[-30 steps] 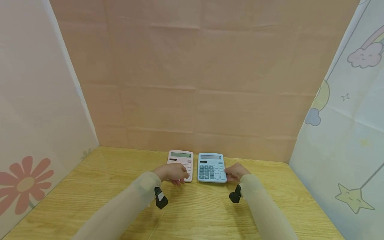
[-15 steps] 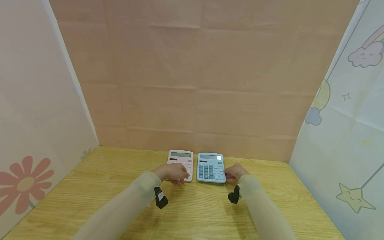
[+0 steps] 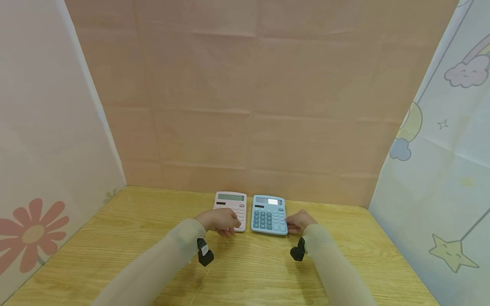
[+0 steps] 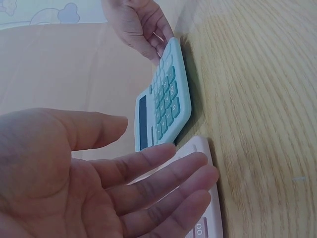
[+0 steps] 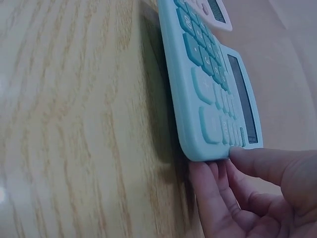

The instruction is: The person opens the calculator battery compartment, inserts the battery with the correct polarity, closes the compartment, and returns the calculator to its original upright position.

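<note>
My left hand point(image 3: 220, 220) lies over the lower left of a pink calculator point(image 3: 231, 196), hiding many of its keys. In the left wrist view its thumb stands apart and its fingers extend loosely across the pink calculator, gripping nothing. To the right is a light blue calculator point(image 3: 269, 212) with darker number keys. My right hand point(image 3: 301, 221) pinches its right edge; the right wrist view has the thumb on the top edge and the fingers point(image 5: 210, 193) below. The near edge of the blue calculator point(image 5: 185, 134) stands tilted up, with a shadow on the table beneath.
Both calculators are on a wooden table point(image 3: 245, 272), close to a creased tan backdrop point(image 3: 245, 106). Patterned white panels stand at the left point(image 3: 49, 106) and right point(image 3: 451, 182). Black wrist cameras hang below the left sleeve point(image 3: 164, 263) and the right sleeve point(image 3: 337, 267).
The blue calculator and my right hand have shifted very slightly left, and the calculator has tilted a little. A bright reflection has appeared on its display and moved left. My left hand stays put.
</note>
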Demonstrator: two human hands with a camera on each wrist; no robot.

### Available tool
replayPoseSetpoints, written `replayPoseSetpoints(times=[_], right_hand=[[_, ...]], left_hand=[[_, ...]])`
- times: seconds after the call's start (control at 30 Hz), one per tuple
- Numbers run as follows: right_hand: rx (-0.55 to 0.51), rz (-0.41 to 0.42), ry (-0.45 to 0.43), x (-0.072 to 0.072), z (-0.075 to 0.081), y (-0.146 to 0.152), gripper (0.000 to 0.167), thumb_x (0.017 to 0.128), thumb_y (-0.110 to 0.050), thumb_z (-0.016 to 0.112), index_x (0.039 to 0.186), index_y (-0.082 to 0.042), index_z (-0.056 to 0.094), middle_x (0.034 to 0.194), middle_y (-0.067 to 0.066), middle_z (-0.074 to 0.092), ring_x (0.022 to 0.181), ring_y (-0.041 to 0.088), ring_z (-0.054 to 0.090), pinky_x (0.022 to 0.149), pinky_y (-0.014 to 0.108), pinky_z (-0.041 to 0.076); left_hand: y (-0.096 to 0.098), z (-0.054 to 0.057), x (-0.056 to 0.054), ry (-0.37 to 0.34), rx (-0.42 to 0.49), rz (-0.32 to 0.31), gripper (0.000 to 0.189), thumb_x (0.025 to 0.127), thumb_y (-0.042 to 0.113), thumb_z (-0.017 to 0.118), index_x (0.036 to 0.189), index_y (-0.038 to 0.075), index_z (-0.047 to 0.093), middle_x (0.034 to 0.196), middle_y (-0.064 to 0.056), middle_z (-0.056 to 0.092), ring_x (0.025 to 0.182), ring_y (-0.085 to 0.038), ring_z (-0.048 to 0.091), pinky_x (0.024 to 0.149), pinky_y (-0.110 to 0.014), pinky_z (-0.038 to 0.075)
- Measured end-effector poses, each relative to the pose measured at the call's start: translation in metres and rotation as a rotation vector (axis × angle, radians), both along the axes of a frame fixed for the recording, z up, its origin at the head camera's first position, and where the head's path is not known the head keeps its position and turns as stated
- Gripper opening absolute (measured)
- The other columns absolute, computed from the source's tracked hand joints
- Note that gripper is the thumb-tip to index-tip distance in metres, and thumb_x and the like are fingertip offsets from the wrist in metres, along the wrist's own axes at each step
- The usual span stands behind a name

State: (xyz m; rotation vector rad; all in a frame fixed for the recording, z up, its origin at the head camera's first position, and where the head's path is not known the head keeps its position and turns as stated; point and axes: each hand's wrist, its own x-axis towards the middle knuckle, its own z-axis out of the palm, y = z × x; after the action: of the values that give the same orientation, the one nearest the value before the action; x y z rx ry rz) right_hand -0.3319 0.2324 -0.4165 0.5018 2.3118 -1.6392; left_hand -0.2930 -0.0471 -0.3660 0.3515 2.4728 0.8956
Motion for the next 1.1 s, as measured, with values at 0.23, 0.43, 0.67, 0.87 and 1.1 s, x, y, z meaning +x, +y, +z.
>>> replayPoseSetpoints(times=[0.23, 0.43, 0.67, 0.87, 1.1], right_hand=[[0.021, -0.007, -0.013, -0.003, -0.004, 0.001, 0.031, 0.093, 0.0, 0.059, 0.119, 0.013, 0.05, 0.078, 0.01, 0.062, 0.064, 0.013, 0.064, 0.066, 0.026, 0.059], [0.018, -0.016, -0.027, -0.003, -0.006, 0.001, 0.028, 0.093, 0.0, 0.06, 0.117, 0.012, 0.053, 0.078, 0.01, 0.061, 0.065, 0.013, 0.063, 0.067, 0.027, 0.06], [0.001, -0.018, -0.02, 0.003, -0.004, 0.0, 0.031, 0.093, -0.001, 0.06, 0.12, 0.012, 0.051, 0.08, 0.011, 0.062, 0.067, 0.015, 0.064, 0.071, 0.029, 0.06], [0.11, 0.099, 0.051, 0.009, 0.008, 0.01, 0.036, 0.098, -0.012, 0.052, 0.124, 0.012, 0.044, 0.101, 0.021, 0.059, 0.079, 0.022, 0.063, 0.074, 0.034, 0.059], [0.476, 0.292, 0.364, 0.033, 0.053, 0.02, 0.047, 0.103, -0.029, 0.044, 0.134, 0.006, 0.041, 0.132, 0.03, 0.049, 0.117, 0.044, 0.053, 0.092, 0.053, 0.049]], left_hand=[[0.001, 0.002, 0.0, -0.005, 0.001, 0.005, 0.027, 0.097, 0.022, 0.057, 0.114, 0.002, 0.063, 0.091, -0.013, 0.067, 0.074, -0.024, 0.065, 0.072, -0.033, 0.057], [0.002, 0.0, 0.0, -0.005, -0.013, 0.002, 0.027, 0.097, 0.023, 0.056, 0.112, 0.002, 0.064, 0.092, -0.013, 0.068, 0.073, -0.023, 0.065, 0.072, -0.033, 0.057], [0.002, -0.002, 0.0, -0.009, -0.014, 0.004, 0.027, 0.097, 0.023, 0.057, 0.112, 0.001, 0.064, 0.091, -0.013, 0.067, 0.068, -0.02, 0.061, 0.073, -0.035, 0.058], [-0.004, -0.005, -0.005, 0.074, -0.012, -0.019, 0.025, 0.098, 0.021, 0.055, 0.111, 0.002, 0.065, 0.09, -0.011, 0.068, 0.074, -0.023, 0.067, 0.071, -0.034, 0.057], [-0.016, 0.01, -0.008, 0.501, -0.134, 0.07, 0.041, 0.104, 0.034, 0.041, 0.121, 0.001, 0.058, 0.099, -0.01, 0.065, 0.085, -0.021, 0.062, 0.078, -0.04, 0.053]])
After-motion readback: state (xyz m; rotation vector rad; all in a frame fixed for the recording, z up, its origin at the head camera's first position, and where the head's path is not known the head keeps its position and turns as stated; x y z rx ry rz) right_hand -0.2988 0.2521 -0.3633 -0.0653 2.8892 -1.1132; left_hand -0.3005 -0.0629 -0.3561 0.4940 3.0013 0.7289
